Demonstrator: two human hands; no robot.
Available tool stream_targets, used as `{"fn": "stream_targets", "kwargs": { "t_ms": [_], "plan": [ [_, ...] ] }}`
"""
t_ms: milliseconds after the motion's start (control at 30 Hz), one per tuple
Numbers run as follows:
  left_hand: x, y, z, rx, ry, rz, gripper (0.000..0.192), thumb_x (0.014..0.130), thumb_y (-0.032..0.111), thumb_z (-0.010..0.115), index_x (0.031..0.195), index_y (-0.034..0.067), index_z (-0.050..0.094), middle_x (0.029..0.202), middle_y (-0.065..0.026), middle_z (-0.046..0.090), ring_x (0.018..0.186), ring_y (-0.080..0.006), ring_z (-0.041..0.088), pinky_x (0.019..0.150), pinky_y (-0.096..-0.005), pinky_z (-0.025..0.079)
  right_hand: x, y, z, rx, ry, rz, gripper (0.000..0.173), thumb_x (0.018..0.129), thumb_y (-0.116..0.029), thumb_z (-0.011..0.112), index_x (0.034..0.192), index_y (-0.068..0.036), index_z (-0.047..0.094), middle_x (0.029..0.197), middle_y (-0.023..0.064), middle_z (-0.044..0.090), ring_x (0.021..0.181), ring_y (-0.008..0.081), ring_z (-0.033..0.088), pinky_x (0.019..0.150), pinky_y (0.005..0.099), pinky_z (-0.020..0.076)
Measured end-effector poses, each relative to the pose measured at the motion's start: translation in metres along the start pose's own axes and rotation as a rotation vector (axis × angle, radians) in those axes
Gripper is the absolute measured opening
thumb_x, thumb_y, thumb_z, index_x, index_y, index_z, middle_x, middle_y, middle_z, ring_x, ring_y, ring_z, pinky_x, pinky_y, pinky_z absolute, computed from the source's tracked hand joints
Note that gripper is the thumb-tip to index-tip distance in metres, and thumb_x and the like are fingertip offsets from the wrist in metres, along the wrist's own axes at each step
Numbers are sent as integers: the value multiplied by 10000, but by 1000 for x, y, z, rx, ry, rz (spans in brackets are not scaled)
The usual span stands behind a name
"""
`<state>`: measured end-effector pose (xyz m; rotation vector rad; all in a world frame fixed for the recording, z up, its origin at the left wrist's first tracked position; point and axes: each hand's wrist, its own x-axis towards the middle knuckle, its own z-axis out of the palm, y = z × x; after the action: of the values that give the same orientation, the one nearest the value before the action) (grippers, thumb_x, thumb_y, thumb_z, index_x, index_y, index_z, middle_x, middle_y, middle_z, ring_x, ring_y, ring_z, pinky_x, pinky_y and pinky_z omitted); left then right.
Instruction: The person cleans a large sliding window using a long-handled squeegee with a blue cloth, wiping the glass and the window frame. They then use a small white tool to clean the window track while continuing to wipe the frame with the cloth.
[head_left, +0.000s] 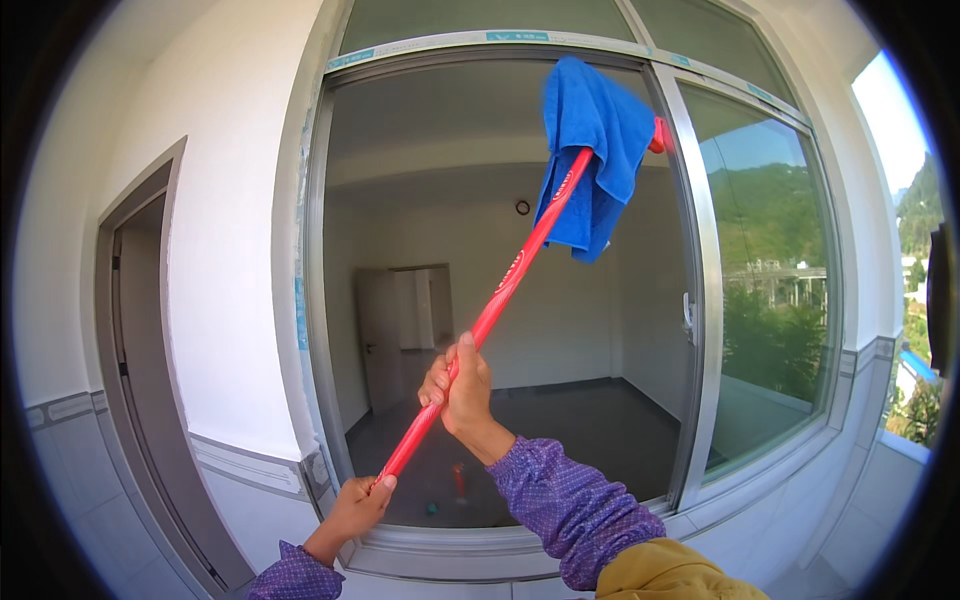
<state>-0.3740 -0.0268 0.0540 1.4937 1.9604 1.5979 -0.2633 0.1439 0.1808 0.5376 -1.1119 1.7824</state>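
My right hand (466, 386) grips a red pole (517, 266) around its middle part. Lower down, my left hand (358, 504) is closed around the same pole near its bottom end. The pole slants up to the right, and a blue cloth (592, 150) hangs draped over its top. A red piece (660, 135) shows just right of the cloth, beside the upright window frame; the rest of the pole's head is hidden under the cloth. The cloth is in front of the upper right part of the big window (487, 225); whether it touches the glass I cannot tell.
A metal frame (709, 300) divides the window from the right-hand pane (772, 300), which reflects hills and plants. A white handle (688, 313) sits on the frame. The metal sill (450, 537) runs below. At the left are a white wall (232, 225) and a doorway with a door (142, 300).
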Motion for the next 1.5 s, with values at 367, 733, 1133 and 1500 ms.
{"fn": "stream_targets", "kwargs": {
  "t_ms": [367,733,1133,1500],
  "plan": [
    [21,56,-33,172,40,80,561,968,503,528,629,55,514,548,25,440,499,-68,424,460,-255,342,38,-17,18,84,-6,-81,448,1003,-526,391,757,-152,381,525,-12,350,390,129,348,427,323,377],
    [37,56,-28,105,-63,27,559,978,497,507,621,68,490,545,25,428,489,-68,416,452,-248,328,43,-18,5,5,94,-111,414,1015,-474,392,763,-146,373,540,-6,361,398,128,347,420,325,375],
    [47,49,-23,159,-4,120,543,987,476,500,629,68,496,534,23,433,466,-68,409,434,-247,322,49,-22,5,-3,94,-121,414,1011,-477,404,764,-146,369,538,-3,361,394,125,344,415,320,372],
    [43,45,-29,159,41,121,543,970,482,540,645,48,516,575,16,446,523,-67,420,480,-255,356,50,-12,8,12,67,-122,413,1011,-477,401,771,-144,362,540,1,353,399,131,345,416,322,373]
  ]
}}
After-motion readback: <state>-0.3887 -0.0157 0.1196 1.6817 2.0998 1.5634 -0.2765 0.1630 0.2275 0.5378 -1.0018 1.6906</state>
